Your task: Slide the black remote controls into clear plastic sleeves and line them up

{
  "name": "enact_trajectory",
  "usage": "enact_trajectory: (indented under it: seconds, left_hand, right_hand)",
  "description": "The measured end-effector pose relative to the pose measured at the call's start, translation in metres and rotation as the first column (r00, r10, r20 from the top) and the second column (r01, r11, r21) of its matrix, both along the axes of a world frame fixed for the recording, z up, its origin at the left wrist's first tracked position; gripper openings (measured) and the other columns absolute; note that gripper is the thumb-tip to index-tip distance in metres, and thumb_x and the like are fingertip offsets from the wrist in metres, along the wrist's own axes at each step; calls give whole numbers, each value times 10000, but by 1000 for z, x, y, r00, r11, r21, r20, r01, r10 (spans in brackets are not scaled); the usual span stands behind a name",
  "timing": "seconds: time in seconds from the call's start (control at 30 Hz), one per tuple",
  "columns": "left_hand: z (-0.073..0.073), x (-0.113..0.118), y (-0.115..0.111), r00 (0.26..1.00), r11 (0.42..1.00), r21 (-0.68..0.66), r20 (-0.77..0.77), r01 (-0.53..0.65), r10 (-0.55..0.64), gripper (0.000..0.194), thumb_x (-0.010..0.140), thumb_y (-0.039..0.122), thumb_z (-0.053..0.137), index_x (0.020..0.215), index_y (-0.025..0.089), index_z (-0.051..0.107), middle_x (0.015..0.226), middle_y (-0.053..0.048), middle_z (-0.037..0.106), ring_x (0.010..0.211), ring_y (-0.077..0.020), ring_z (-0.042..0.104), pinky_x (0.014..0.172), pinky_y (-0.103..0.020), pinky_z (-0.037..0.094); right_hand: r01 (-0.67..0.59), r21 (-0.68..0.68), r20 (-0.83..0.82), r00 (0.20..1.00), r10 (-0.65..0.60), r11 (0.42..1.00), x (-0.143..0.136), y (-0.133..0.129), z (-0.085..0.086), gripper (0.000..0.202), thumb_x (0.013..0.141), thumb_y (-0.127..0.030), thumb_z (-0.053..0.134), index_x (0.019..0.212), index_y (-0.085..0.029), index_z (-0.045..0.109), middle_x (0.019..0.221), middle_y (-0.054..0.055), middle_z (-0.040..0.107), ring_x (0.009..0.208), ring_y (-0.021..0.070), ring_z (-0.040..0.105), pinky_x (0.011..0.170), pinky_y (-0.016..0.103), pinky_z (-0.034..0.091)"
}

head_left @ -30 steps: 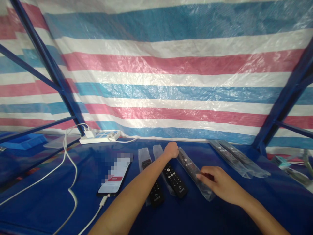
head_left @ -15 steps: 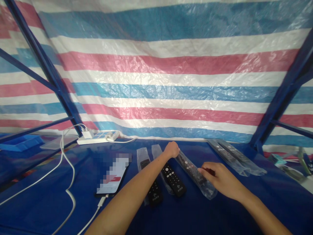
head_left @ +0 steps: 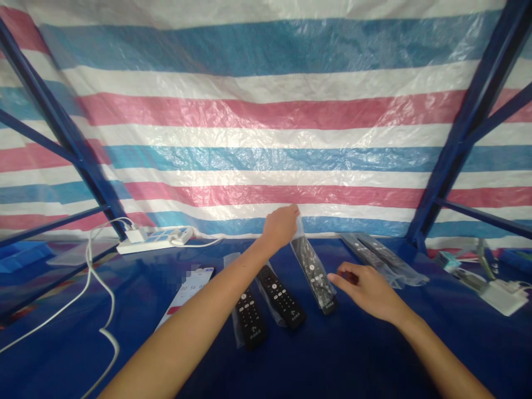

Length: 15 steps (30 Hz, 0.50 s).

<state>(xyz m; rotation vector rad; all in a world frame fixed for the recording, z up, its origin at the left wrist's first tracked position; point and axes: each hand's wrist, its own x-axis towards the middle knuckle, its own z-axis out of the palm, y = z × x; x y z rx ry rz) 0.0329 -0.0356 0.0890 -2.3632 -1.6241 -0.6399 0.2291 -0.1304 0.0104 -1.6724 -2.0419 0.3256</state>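
Observation:
My left hand (head_left: 282,226) pinches the far end of a clear plastic sleeve (head_left: 300,226), lifted above the blue table. Inside that sleeve lies a black remote control (head_left: 312,270), its near end sticking out of the plastic. Just right of it, my right hand (head_left: 368,291) hovers with thumb and fingers apart, holding nothing. Beneath and beside my left forearm are two more remotes, the nearer-to-middle one (head_left: 287,302) and the left one (head_left: 250,321), each lying on a plastic sleeve. My forearm hides their far parts.
Two sleeved remotes (head_left: 372,256) lie side by side at the back right. On the left are a phone (head_left: 177,296), a white power strip (head_left: 155,241) with cables and a blue tray (head_left: 25,256). Blue metal posts and a striped tarp (head_left: 266,155) stand behind the table.
My left hand has risen, drawing the sleeve upward, and the remote's near end now pokes out. My right hand has come away from the sleeve. The view has shifted slightly.

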Motion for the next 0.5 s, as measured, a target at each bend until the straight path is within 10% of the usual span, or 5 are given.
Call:
enact_trajectory:
  seconds: [0.2, 0.5]
  left_hand:
    - [43, -4, -11, 998, 990, 134, 45, -53, 47, 251, 949, 261, 340, 960, 186, 579, 920, -79, 672, 890, -228, 624, 723, -312, 448]
    - [66, -7, -27, 993, 955, 271, 34, -117, 112, 280, 951, 219, 298, 998, 179, 571, 890, -79, 654, 841, -222, 613, 682, -305, 433]
  right_hand:
    - [-25, -128, 148, 988, 44, 991, -14, -5, -6, 433, 747, -640, 541, 778, -215, 614, 707, 26, 643, 648, 181, 581, 535, 251, 272]
    - [-10, -107, 264, 964, 38, 994, -33, -9, -13, 254, 791, -458, 549, 782, -207, 582, 739, 37, 686, 718, 220, 654, 542, 263, 283]
